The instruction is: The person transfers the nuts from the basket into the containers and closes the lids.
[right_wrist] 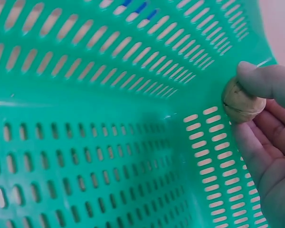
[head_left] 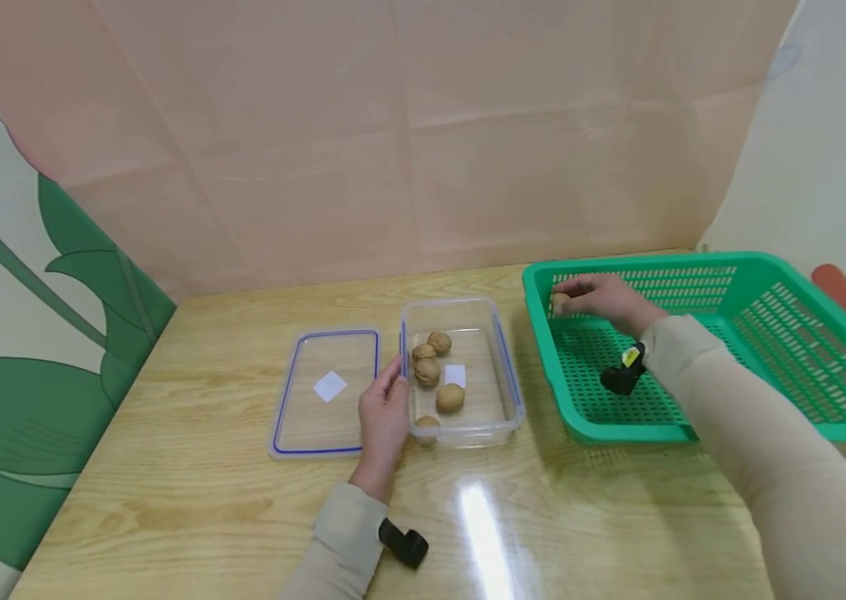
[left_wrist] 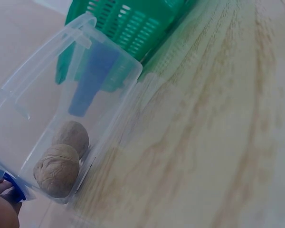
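Note:
Between thumb and fingers my right hand [head_left: 603,298] pinches a walnut [right_wrist: 242,100], low inside the far left corner of a green plastic basket [head_left: 576,429]. My left hand [head_left: 383,417] holds the left side of a clear plastic container [head_left: 501,417] with a blue seal strip. Several walnuts [head_left: 450,398] lie along the left part of the container's floor, beside a small white label [head_left: 455,375]. In the left wrist view, two walnuts [left_wrist: 57,171] show through the container's wall, and only part of the left hand [left_wrist: 2,209] is visible.
A clear lid [head_left: 302,433] with a blue seal and a white label [head_left: 330,386] lies flat left of the container. Wooden tabletop [head_left: 190,467] extends in front. A pinkish sheet [head_left: 317,167] hangs behind the table. Black wrist cameras [head_left: 403,543] are strapped on both wrists.

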`<action>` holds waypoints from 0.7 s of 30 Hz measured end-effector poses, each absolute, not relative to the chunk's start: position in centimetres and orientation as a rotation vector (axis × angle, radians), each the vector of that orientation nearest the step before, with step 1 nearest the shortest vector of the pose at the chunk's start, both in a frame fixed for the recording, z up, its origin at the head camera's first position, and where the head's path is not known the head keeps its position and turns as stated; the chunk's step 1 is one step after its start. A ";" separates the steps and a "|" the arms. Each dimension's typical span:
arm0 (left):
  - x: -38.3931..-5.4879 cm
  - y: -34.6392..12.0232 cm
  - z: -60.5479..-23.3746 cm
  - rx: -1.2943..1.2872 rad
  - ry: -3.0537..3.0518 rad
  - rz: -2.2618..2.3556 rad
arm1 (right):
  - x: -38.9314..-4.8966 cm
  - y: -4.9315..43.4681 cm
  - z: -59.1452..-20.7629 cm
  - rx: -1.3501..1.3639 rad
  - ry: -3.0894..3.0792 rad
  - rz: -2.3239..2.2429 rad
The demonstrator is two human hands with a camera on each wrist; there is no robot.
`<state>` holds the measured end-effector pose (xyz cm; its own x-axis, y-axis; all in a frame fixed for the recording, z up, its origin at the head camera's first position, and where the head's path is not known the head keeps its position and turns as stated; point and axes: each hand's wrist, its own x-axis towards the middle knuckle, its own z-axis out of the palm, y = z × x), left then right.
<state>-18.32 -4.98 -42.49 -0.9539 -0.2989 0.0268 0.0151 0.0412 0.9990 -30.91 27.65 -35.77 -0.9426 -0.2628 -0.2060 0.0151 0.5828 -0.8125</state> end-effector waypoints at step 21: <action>-18.4 -5.0 -42.7 0.281 -2.118 -1.970 | -30.4 27.0 -33.1 -0.169 2.387 -1.719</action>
<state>-18.44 -5.03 -42.72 -0.9539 -0.2974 0.0406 0.0190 0.0752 0.9970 -30.42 27.03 -33.08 -0.9746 -0.2047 -0.0907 0.0211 0.3192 -0.9474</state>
